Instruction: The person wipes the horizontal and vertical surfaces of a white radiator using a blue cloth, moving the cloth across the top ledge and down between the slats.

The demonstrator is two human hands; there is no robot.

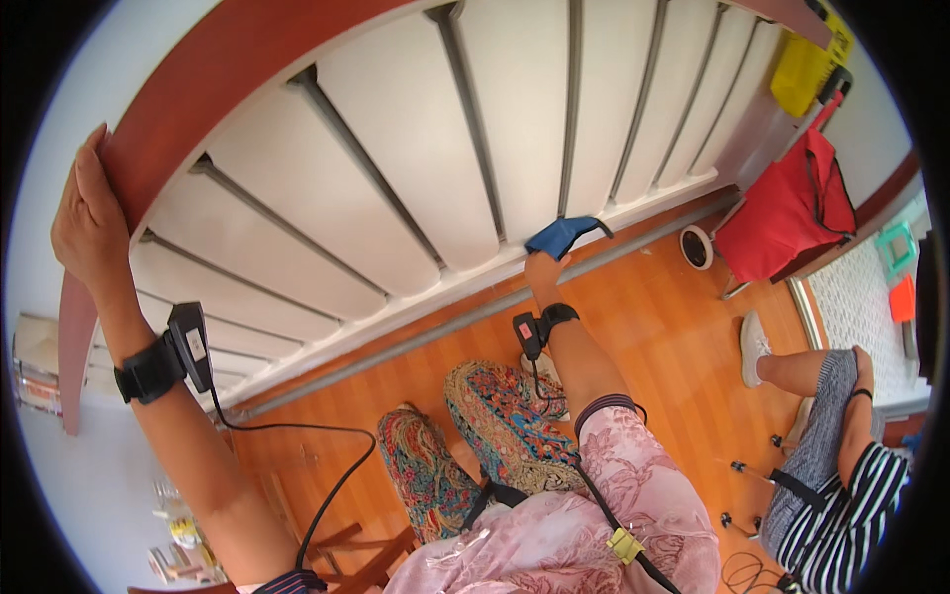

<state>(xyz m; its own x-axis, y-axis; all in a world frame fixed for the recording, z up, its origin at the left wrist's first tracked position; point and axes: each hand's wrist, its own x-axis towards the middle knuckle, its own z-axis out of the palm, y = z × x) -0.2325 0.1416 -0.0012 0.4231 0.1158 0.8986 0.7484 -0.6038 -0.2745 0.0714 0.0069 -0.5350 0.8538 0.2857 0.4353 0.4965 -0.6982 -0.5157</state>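
My left hand grips the edge of a reddish-brown wooden shelf board that runs above a white column radiator. Down by the radiator's lower edge, my right hand holds a blue cloth with dark edging. The cloth is against the bottom of the white columns, near a dark gap between two of them. My right fingers are partly hidden by the cloth.
A grey pipe runs low along the radiator over the wood floor. To the right are a red fabric bag, a white round container and a seated person. A wooden chair stands lower left.
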